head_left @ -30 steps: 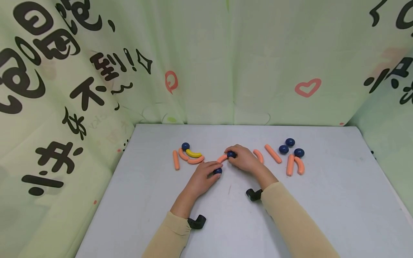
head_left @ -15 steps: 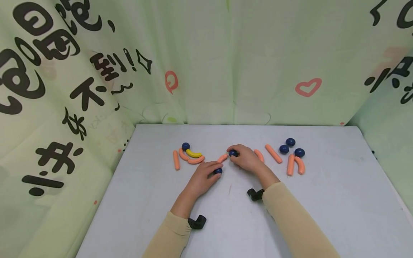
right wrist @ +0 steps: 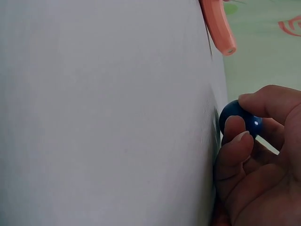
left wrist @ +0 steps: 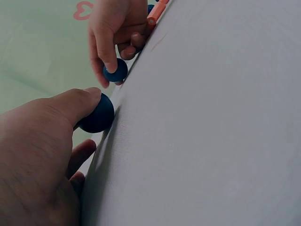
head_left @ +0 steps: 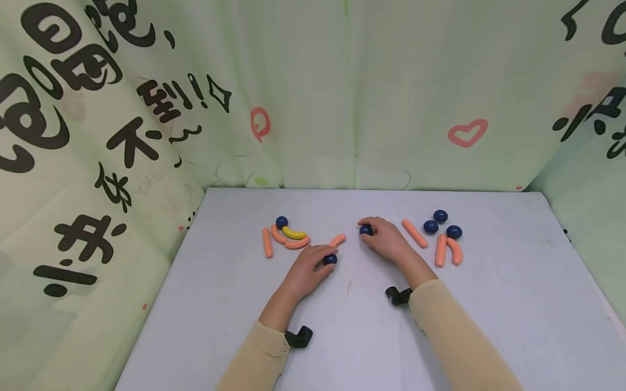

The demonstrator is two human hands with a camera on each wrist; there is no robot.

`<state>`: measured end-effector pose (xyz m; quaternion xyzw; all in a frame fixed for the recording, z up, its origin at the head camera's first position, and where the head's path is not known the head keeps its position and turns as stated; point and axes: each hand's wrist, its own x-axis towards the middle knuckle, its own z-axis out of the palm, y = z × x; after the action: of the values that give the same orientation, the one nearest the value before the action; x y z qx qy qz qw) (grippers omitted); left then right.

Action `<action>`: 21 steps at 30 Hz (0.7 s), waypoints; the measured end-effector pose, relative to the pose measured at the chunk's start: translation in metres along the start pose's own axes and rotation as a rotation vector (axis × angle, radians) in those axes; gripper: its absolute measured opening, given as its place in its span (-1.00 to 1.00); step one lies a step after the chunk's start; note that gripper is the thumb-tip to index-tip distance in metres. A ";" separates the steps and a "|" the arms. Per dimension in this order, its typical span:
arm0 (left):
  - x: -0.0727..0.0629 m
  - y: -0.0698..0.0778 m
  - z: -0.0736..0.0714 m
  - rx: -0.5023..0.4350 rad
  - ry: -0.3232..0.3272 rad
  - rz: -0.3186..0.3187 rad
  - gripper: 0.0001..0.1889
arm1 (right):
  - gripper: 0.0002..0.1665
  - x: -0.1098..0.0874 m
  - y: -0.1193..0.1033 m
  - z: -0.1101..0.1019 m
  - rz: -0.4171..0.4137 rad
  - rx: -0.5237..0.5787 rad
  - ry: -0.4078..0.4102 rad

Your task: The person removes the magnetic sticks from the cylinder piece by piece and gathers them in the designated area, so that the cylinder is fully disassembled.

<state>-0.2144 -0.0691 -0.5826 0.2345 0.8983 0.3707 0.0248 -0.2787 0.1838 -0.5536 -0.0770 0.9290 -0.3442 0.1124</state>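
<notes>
My left hand (head_left: 308, 266) holds a dark blue ball (head_left: 330, 259) low at the table, thumb against it in the left wrist view. My right hand (head_left: 383, 239) pinches a second dark blue ball (head_left: 365, 229) between thumb and fingertips; the right wrist view shows this blue ball (right wrist: 235, 117) close by the table surface. Between the hands lies a curved orange-pink sausage (head_left: 338, 239), one end just beyond my left fingertips. Another orange piece (right wrist: 220, 217) shows partly under the right hand in its wrist view, mostly hidden.
On the left, a yellow banana-shaped piece (head_left: 293, 233), a blue ball (head_left: 281, 222), two curved sausages and a straight sausage (head_left: 267, 243) lie grouped. To the right are straight sausages (head_left: 414, 233), a curved sausage (head_left: 455, 251) and three blue balls (head_left: 431, 226). A curtain (head_left: 391, 98) borders the white table (head_left: 352, 347).
My right hand has moved right with its blue ball, away from the middle curved sausage, and now covers the curved sausage seen beside it before. My left hand has stayed in place.
</notes>
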 end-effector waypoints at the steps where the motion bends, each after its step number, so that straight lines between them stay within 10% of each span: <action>1: 0.000 0.000 0.000 -0.003 0.002 0.000 -0.58 | -0.51 -0.001 0.001 -0.001 0.007 0.000 0.002; 21: 0.000 0.004 0.003 0.006 0.024 -0.116 -0.58 | -0.50 -0.006 0.027 -0.024 0.015 -0.052 0.028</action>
<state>-0.2119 -0.0650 -0.5820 0.1777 0.9118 0.3686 0.0346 -0.2814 0.2204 -0.5531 -0.0683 0.9396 -0.3201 0.0998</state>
